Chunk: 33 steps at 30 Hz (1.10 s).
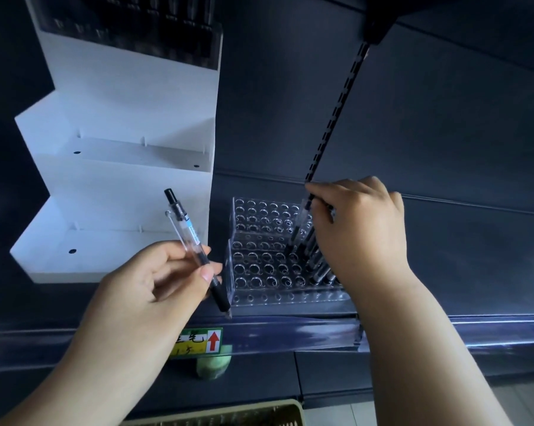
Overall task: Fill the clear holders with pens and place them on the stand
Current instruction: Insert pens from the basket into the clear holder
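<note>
Two clear holders with rows of round holes stand on the dark shelf, the near holder (259, 273) in front of the far holder (262, 215). Several black pens (316, 265) stand in holes at the near holder's right side. My right hand (359, 229) pinches one pen (299, 226) by its top, its tip down among those pens. My left hand (164, 278) grips a clear pen with a black cap (187, 230), tilted, left of the holders. The white tiered stand (118, 179) rises at the left; a filled holder of pens (155, 32) sits on its top tier.
A slotted black upright (336, 112) runs down the dark back panel to my right hand. A green price label (198, 339) with a red arrow is on the shelf's front rail. The rim of a basket (229, 413) shows at the bottom edge.
</note>
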{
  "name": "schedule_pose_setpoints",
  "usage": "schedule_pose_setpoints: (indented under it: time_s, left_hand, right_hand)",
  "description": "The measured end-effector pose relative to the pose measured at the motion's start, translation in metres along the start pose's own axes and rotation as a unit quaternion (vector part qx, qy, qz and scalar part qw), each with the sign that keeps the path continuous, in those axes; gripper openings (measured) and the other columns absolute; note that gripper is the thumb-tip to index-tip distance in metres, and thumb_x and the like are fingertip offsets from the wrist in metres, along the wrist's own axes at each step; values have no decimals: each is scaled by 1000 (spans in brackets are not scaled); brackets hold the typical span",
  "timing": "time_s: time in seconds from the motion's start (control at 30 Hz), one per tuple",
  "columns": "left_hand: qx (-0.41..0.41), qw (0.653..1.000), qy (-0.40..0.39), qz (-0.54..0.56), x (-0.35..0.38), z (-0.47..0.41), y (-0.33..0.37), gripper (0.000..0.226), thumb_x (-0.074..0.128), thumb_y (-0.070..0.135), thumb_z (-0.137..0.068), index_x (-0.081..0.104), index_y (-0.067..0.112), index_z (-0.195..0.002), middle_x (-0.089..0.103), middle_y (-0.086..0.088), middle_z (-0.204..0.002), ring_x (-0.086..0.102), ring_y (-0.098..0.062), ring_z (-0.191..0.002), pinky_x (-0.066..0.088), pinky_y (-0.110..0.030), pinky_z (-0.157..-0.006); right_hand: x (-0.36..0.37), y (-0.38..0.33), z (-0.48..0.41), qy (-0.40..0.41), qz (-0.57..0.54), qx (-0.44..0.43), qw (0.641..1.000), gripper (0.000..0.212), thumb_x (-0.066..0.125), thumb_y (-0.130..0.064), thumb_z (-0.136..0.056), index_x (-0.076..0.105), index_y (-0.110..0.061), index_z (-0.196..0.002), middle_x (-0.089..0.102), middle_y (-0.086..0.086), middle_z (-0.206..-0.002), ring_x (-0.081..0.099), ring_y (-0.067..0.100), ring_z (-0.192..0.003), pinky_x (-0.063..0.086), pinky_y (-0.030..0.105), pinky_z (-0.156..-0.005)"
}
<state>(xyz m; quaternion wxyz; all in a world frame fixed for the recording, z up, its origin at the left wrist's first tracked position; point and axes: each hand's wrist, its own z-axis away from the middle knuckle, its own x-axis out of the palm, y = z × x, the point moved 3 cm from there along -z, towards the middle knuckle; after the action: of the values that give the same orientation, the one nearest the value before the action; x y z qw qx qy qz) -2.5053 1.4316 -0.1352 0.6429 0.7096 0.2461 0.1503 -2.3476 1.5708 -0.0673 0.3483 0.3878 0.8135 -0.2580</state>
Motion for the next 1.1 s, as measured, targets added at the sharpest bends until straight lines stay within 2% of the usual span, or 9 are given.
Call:
schedule_pose_setpoints:
  time_s: [0.07, 0.17, 0.27, 0.33, 0.5, 0.7, 0.83, 1.0, 1.1]
  left_hand:
    - [-6, 1000, -1, 6, 1, 1, 4, 30, 76, 56, -65, 66, 41, -90, 73, 17, -84, 69, 0, -84, 50, -46, -88]
    - [-10, 1000, -3, -2, 3, 2, 8, 35, 62, 54, -59, 66, 41, -91, 73, 19, -85, 68, 3, -83, 49, -42, -90]
    - [-13, 1000, 1, -24, 4, 2, 9, 20, 66, 38, -72, 65, 41, -91, 72, 22, -85, 67, 6, -84, 50, -37, -88]
    - [-14, 999, 6, -43, 4, 2, 9, 20, 68, 27, -77, 66, 42, -90, 71, 23, -86, 67, 6, -83, 50, -37, -87]
    - [-10, 997, -2, -81, 10, 5, 11, 21, 68, 32, -75, 65, 46, -91, 71, 23, -82, 68, 2, -74, 52, -31, -78]
    - [28, 997, 4, -65, 22, 0, 21, 14, 70, 21, -75, 70, 31, -85, 71, 22, -79, 65, 10, -75, 41, 3, -63]
    - [84, 995, 10, -60, 40, -19, 40, 19, 69, 18, -77, 69, 30, -92, 71, 22, -86, 65, 8, -79, 43, 1, -66]
    - [105, 987, 1, -121, 77, -49, 44, 19, 73, 16, -79, 67, 33, -83, 70, 17, -76, 64, 2, -70, 45, -5, -65]
    - [105, 985, -3, -140, 98, -61, 36, 14, 75, 15, -78, 71, 23, -89, 65, 18, -71, 60, 7, -65, 44, -7, -65]
  right_hand:
    - [-2, -1, 0, -7, 10, -1, 1000, 23, 60, -10, -81, 72, -22, -97, 72, 1, -85, 55, 31, -86, 24, 32, -70]
    - [-4, 0, 0, -19, 14, 3, 1000, 26, 57, -12, -84, 70, -22, -104, 71, 1, -90, 54, 30, -91, 22, 32, -71]
    - [-6, 2, -1, -28, 14, 10, 999, 30, 54, -16, -87, 66, -25, -113, 70, -1, -92, 52, 29, -95, 21, 32, -72]
    - [-8, 3, 0, -26, 7, 14, 1000, 27, 53, -15, -88, 67, -24, -109, 70, -1, -88, 52, 28, -92, 20, 32, -70]
    - [-9, 5, 1, -31, -3, 10, 999, 26, 56, -11, -84, 71, -23, -102, 71, -3, -89, 52, 27, -93, 19, 29, -71]
    - [-17, 10, 0, -1, -21, 2, 1000, 30, 56, -7, -83, 70, -20, -106, 71, -1, -97, 53, 30, -96, 22, 31, -72]
    - [-20, 15, -2, -1, -46, 17, 999, 29, 54, -8, -85, 71, -22, -105, 70, -2, -99, 52, 27, -99, 24, 31, -74]
    - [-23, 18, -1, -5, -89, 21, 996, 27, 54, -9, -86, 71, -21, -102, 71, -1, -98, 53, 28, -99, 39, 37, -81]
    - [-25, 20, -1, 3, -114, 25, 993, 27, 54, -8, -85, 72, -20, -102, 71, 0, -98, 54, 27, -98, 43, 42, -83]
